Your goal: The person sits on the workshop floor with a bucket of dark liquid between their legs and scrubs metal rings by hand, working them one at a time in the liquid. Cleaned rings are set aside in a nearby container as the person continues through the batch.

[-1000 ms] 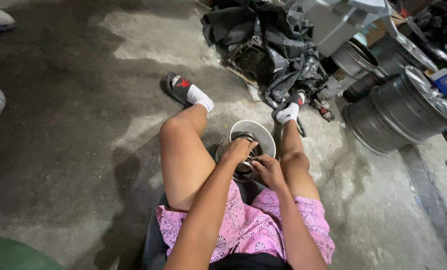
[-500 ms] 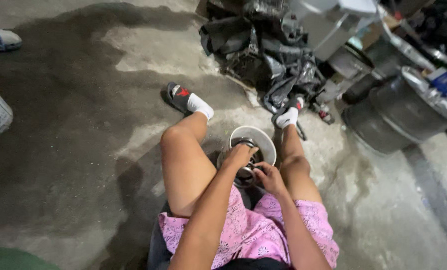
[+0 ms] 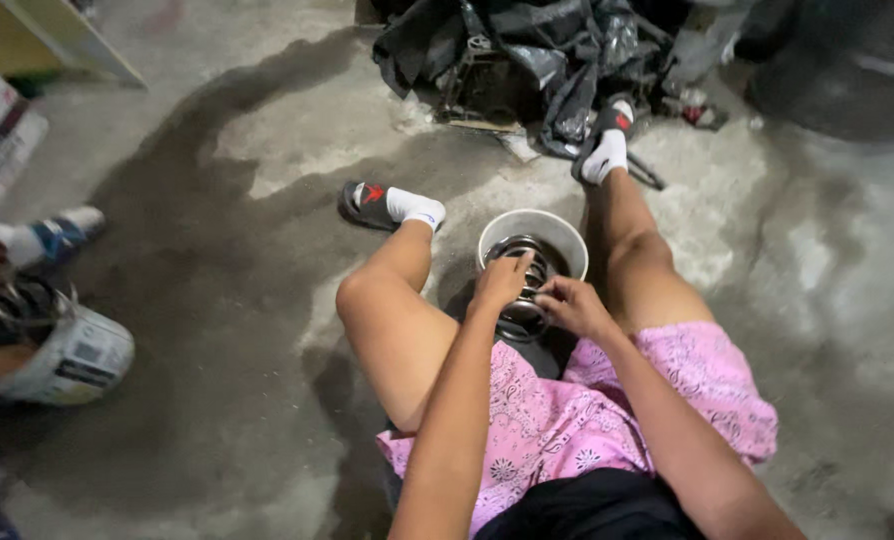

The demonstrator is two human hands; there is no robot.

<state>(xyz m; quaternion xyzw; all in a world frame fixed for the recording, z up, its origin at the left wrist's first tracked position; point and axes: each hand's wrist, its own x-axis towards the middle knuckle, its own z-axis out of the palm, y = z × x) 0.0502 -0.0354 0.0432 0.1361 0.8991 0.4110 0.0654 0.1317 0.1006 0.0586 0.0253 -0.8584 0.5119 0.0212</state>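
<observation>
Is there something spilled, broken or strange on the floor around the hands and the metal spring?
A large dark stain, like a wet spill, spreads over the concrete floor left of the knees. The left hand and right hand hold a coil spring over a white bucket; neither looks damaged.

coil spring [image 3: 523, 290]: dark metal, shiny rings, held upright between the knees
bucket [image 3: 533, 235]: pale, round, open, standing on the concrete floor, touching the spring

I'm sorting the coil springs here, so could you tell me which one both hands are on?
The spring between the knees, over the white bucket; the other lies far left.
</observation>
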